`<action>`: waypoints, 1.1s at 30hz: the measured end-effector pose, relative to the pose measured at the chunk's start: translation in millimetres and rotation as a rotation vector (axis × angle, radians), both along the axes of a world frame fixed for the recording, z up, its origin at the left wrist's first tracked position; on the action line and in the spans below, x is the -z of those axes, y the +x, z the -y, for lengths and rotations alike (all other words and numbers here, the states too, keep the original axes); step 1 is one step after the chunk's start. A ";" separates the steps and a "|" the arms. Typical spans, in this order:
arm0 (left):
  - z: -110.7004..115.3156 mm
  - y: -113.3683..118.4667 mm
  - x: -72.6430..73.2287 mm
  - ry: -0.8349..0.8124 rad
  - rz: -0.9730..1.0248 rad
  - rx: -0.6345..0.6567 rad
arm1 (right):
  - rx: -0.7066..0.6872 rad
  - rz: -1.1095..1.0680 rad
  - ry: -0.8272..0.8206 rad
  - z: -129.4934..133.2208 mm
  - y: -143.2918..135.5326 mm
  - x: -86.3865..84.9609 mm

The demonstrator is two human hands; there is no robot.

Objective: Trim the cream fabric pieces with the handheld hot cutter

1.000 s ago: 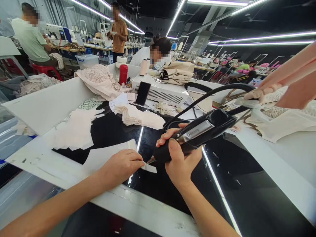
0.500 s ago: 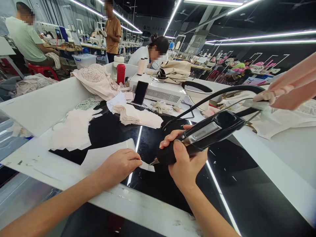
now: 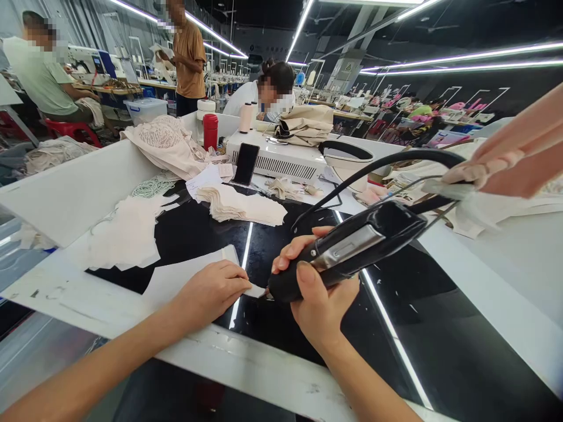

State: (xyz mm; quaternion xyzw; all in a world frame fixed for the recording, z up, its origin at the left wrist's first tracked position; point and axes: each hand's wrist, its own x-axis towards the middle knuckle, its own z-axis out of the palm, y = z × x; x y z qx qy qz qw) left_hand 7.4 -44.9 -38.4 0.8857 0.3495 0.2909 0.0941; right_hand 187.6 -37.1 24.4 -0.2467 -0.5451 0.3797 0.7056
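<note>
My left hand [image 3: 206, 296] lies over a thin white piece [image 3: 176, 272] on the black tabletop [image 3: 272, 334]. Its fingers are closed together on the piece's right-hand end, where a narrow strip pokes out past the fingertips. Wrapped around a black corded hand tool [image 3: 347, 249] with a metal side plate is my right hand [image 3: 323, 299]. The tool slants down to the left. Its small metal tip meets the strip's end, close to my left fingertips; whether it touches, I cannot tell.
A stack of pale fabric pieces [image 3: 246, 205] and a propped phone [image 3: 246, 164] are beyond my hands. More pale pieces [image 3: 125, 234] lie left. The tool's black cable [image 3: 347, 184] arches to the right. A white vented box [image 3: 277, 158] stands behind; a co-worker [image 3: 246, 97] leans beyond it.
My right hand has brought the tool leftward, its tip closer to my left fingers. Less of the strip shows beyond them. My left hand keeps its hold. The whole view has shifted slightly.
</note>
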 end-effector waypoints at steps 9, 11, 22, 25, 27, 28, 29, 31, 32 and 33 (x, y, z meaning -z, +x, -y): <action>-1.6 1.3 -3.3 0.006 0.014 0.016 | 0.023 -0.054 0.043 -4.9 -4.3 5.3; -1.8 1.0 -3.7 0.013 0.000 0.028 | 0.028 -0.059 0.046 -5.9 -4.8 5.2; 3.3 -0.7 -3.8 0.153 -0.181 0.047 | 0.019 -0.057 0.040 -6.8 -4.5 8.1; 4.7 -1.6 -3.7 0.180 -0.235 0.043 | 0.015 -0.058 0.039 -7.0 -4.6 7.5; 4.8 -2.0 -3.4 0.200 -0.270 0.042 | 0.022 -0.052 0.038 -6.8 -4.7 6.9; 4.7 -2.1 -3.2 0.215 -0.288 0.043 | 0.029 -0.049 0.037 -6.6 -4.8 6.7; 4.5 -2.1 -2.8 0.232 -0.306 0.043 | 0.033 -0.046 0.039 -6.5 -4.9 6.5; 4.3 -1.9 -1.9 0.266 -0.339 0.043 | 0.032 -0.047 0.042 -6.3 -5.1 6.5; 4.2 -1.7 -1.4 0.283 -0.350 0.045 | 0.030 -0.049 0.042 -6.3 -5.2 6.6; 4.2 -1.4 -1.0 0.299 -0.358 0.045 | 0.028 -0.051 0.040 -6.3 -5.4 6.7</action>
